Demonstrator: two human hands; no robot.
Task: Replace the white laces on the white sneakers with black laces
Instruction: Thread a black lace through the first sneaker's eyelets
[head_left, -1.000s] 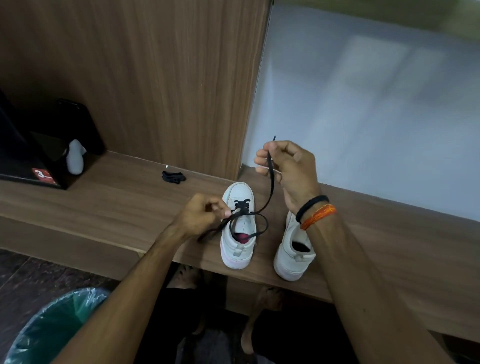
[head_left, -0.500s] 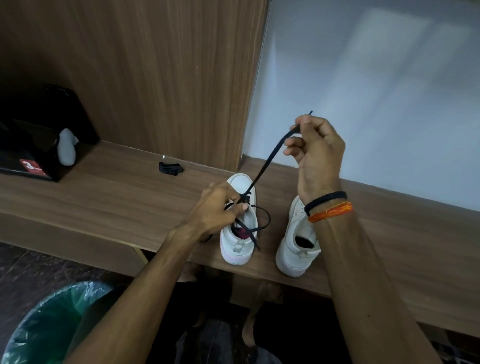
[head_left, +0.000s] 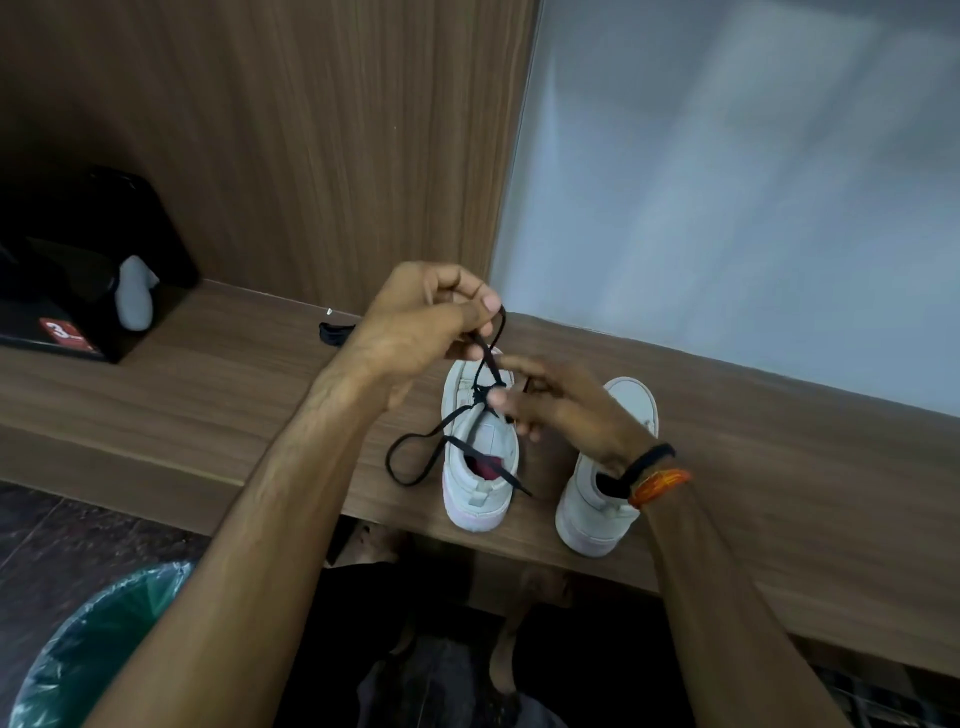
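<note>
Fig.: black lace (head_left: 485, 364) is running up from the lower eyelets of the left sneaker (head_left: 480, 457), crossing itself just above the toe end. We are seeing one slack loop (head_left: 410, 462) drooping off the shoe toward 9 o'clock, w/ a loose tip lying across the collar at 5 o'clock. Our left hand (head_left: 415, 327) is pinching the lace's upper end betw. thumb and curled fingers, holding it above the shoe at 12 o'clock. Our right hand (head_left: 561, 405) is reaching in from 3 o'clock, fingers partly extended and touching the lace at the crossing; whether it is actually pinching there, we cannot tell. The right sneaker (head_left: 605, 478) is standing unlaced just beside the first, at 3 o'clock. Both are sitting near the front edge of the wooden shelf (head_left: 779, 467). A second black lace bundle (head_left: 332, 333) is lying at 10 o'clock, a black box (head_left: 78, 291) farther at 9, a green-lined bin (head_left: 98, 644) at 7.
</note>
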